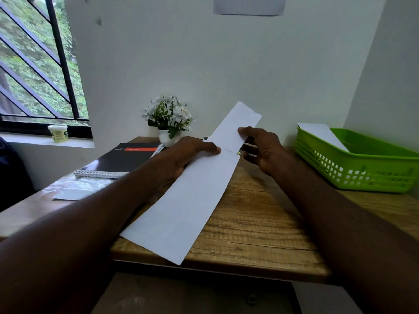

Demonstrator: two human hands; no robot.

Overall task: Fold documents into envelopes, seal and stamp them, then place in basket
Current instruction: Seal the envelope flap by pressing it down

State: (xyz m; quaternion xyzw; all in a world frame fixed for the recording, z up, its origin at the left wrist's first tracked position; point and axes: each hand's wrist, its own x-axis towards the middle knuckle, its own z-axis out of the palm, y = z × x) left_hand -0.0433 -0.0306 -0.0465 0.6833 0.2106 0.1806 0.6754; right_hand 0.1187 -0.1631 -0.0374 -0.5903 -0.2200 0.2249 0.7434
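Above the desk (249, 211), both hands — left (188, 155), right (263, 148) — pinch the folded paper (192, 200).

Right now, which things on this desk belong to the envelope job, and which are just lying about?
Part of the job:
- long white envelope, held by the left hand
- folded white paper, pinched by the right hand
- green plastic basket with a white envelope inside

Lying about:
- black spiral notebook
- white potted flowers
- small white tub on the sill
- clear plastic sleeve

Basket (353, 168) blocks right; notebook (122, 160), plant (169, 118) left.
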